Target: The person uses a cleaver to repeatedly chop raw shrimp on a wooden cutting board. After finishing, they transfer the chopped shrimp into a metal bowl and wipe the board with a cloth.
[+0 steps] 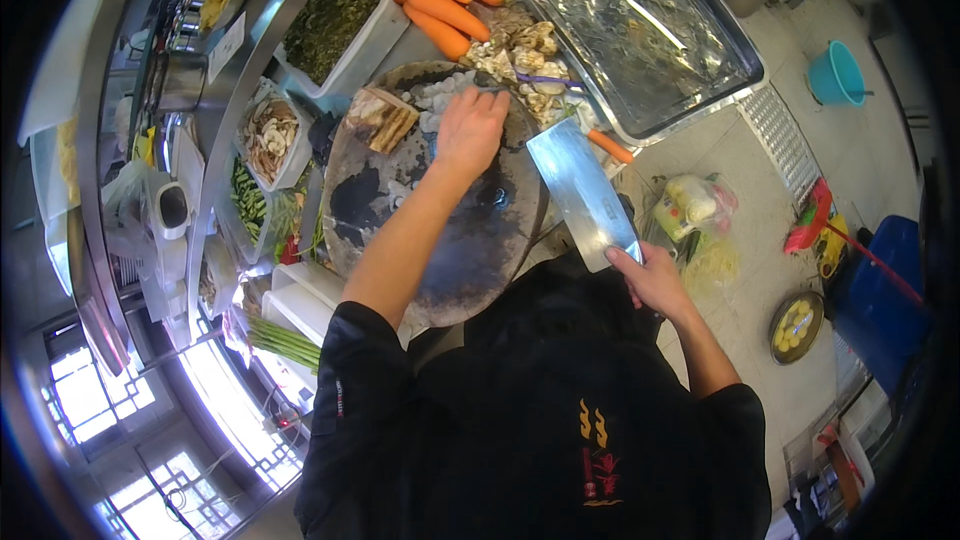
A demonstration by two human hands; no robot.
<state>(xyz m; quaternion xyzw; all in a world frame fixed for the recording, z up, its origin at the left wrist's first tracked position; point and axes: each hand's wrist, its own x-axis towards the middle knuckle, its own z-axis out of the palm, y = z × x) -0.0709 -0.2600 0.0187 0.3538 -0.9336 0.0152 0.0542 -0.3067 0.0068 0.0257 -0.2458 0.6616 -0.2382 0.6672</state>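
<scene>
My left hand [471,131] reaches over the far part of a round chopping block [465,262], its fingertips at a heap of pale greyish pieces [442,94]; whether it grips any of them is hidden. A wide-bladed Chinese cleaver [581,191] is in my right hand [649,274], held by its handle beside the right edge of the block, with the blade pointing away from me. On the block's far left rests a chunk of layered, brown-edged food [380,118], probably meat. Small pale scraps [397,193] lie near my left forearm.
Carrots [442,7] and pale trimmings [532,52] lie beyond the block. A large metal tray [652,37] stands at the far right. Along the left are a tub of chopped greens [330,26], a tub of sliced mushrooms [271,135] and green stalks [283,343]. Bagged vegetables [694,202] sit on the floor.
</scene>
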